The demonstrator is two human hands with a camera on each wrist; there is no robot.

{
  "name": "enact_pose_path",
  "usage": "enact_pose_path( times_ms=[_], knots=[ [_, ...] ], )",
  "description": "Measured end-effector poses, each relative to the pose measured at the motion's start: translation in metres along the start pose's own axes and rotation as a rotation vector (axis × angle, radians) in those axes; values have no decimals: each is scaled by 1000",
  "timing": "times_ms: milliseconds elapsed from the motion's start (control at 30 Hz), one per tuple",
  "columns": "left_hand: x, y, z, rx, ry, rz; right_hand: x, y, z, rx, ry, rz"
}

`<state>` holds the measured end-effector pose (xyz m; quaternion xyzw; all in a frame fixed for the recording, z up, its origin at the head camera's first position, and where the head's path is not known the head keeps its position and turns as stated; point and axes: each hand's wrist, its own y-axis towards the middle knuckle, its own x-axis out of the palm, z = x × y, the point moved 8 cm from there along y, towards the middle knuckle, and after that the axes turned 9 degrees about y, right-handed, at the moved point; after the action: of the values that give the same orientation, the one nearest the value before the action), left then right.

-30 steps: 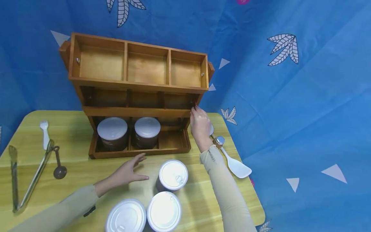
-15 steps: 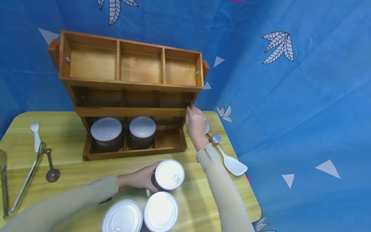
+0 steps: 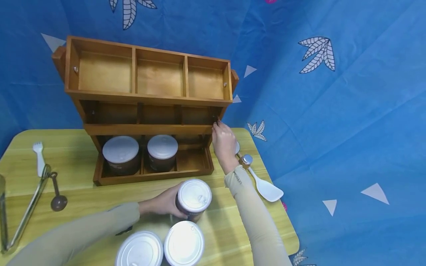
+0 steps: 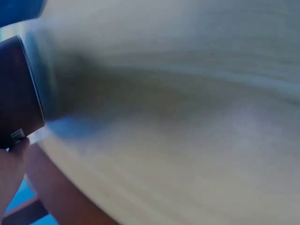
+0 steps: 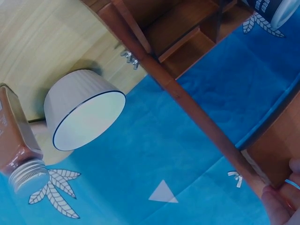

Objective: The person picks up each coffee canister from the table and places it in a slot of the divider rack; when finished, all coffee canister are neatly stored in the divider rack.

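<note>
A dark can with a pale lid [image 3: 194, 194] is in my left hand [image 3: 162, 204], whose fingers and thumb curl round its left side. In the left wrist view the dark can [image 4: 18, 89] is at the left edge, with part of the hand [image 4: 10, 171] below it. My right hand [image 3: 224, 142] holds the right end of the middle tier of a wooden three-tier rack [image 3: 149, 129]. In the right wrist view, fingertips [image 5: 274, 206] pinch the rack's wooden edge. Two lidded cans, left [image 3: 121, 149] and middle [image 3: 162, 147], stand in the lowest tier.
Two more lidded cans, left [image 3: 139, 251] and right [image 3: 184, 242], stand near the front edge. Tongs [image 3: 28, 214], a fork [image 3: 39, 159] and a brown scoop [image 3: 58, 202] lie left. A jar [image 5: 18, 136], a bowl [image 5: 86, 110] and a white spatula [image 3: 270, 191] are right.
My left hand has reached right, taken hold of the nearest can and shifted it slightly, tipping it. The right hand has stayed on the rack.
</note>
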<state>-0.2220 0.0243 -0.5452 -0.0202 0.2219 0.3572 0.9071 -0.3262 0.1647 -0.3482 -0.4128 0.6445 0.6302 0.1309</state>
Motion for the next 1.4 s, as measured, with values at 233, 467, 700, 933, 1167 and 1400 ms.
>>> enact_pose_path(
  times_ms=[233, 467, 700, 933, 1167, 1400],
  knots=[
    [-32, 14, 16, -101, 15, 128, -1, 0, -2, -6, -9, -1],
    [-68, 37, 23, -273, 172, 256, 0, 0, 1, 4, -8, -22],
    [-80, 62, 25, -337, 185, 380, -1, 0, 3, 14, -13, -16],
    [-81, 78, 18, -349, 212, 539, 1, 0, 1, 20, -24, -18],
    [-86, 92, 4, -321, 242, 618, 2, 1, -1, 12, -25, -13],
    [-90, 101, -10, -359, 236, 640, 2, 0, 0, 6, -35, -12]
  ],
)
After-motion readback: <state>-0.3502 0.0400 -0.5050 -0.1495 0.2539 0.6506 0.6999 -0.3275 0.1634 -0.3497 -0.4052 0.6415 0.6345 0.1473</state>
